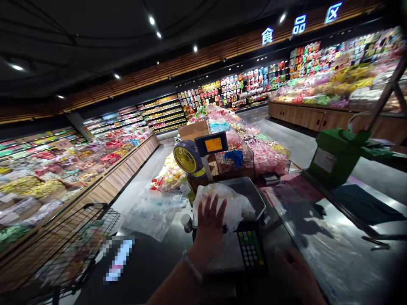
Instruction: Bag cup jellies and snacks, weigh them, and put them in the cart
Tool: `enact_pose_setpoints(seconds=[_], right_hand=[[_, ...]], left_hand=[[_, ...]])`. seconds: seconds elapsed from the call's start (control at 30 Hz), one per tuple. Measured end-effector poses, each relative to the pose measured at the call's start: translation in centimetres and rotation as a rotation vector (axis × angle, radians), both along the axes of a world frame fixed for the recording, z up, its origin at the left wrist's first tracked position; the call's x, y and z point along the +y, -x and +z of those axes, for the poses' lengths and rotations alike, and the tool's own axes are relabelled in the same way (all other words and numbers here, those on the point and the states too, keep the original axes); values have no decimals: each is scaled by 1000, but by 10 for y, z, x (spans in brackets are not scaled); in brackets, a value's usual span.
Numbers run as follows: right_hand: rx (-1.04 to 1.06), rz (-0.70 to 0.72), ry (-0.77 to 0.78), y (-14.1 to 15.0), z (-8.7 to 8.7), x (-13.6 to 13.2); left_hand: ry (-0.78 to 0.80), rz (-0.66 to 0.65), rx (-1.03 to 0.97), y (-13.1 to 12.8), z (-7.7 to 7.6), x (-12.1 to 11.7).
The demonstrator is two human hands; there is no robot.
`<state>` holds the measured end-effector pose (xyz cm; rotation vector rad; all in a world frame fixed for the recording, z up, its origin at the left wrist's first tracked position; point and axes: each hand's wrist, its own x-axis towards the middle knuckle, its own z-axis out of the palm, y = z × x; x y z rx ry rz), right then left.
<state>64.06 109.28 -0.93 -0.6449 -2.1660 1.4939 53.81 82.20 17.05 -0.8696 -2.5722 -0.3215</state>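
Observation:
My left hand [210, 224] reaches over a digital price scale, fingers spread across a whitish translucent plastic bag [240, 203]. The bag sits on the scale's metal pan [259, 201]; its contents are hidden by cloudy plastic. Below the pan lies the scale's keypad [250, 250]. The scale's display [215, 144] glows orange on a post behind the bag. My right hand [291, 260] is low over the dark counter, right of the keypad. It is dim and blurred, so I cannot make out its fingers' closure or anything in them.
A purple-yellow fan [186, 157] stands beside the display. Clear plastic bags [152, 212] lie on the counter at left, near a shopping cart [73, 250]. At right are a green box-shaped object [332, 156] and a metal bar. Candy bins [270, 156] stand behind.

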Motion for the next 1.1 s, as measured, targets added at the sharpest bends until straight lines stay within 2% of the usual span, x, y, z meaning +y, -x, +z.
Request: enact_pose_setpoints(seconds=[0.07,0.17,0.27,0.37,0.5,0.63,0.73,0.8,0.93,1.0,1.1], right_hand=[[-27,35,19,-4,2,0],[-48,34,36,-11,-1,-4],[-34,33,57,-22,0,-14],[-26,45,135,-33,13,-25],[-33,100,327,-38,42,-37],[36,215,521,-38,78,-55],[19,354,729,-44,102,-76],[-44,438,802,-52,114,-90],[-137,549,773,-78,126,-109],[-180,562,823,-94,128,-112],[-262,537,963,-117,127,-110]], left_hand=[[-8,-88,-95,26,12,13],[-303,-94,-253,56,24,21],[-577,-18,-266,78,38,16],[-832,70,-184,92,62,4],[-1091,127,-81,97,99,-3],[-1249,119,-31,72,124,-1],[-1330,59,-2,36,132,-3],[-1349,76,2,12,133,-8],[-1320,188,50,-31,126,-18],[-1283,244,82,-48,122,-23],[-1241,255,102,-68,116,-32]])
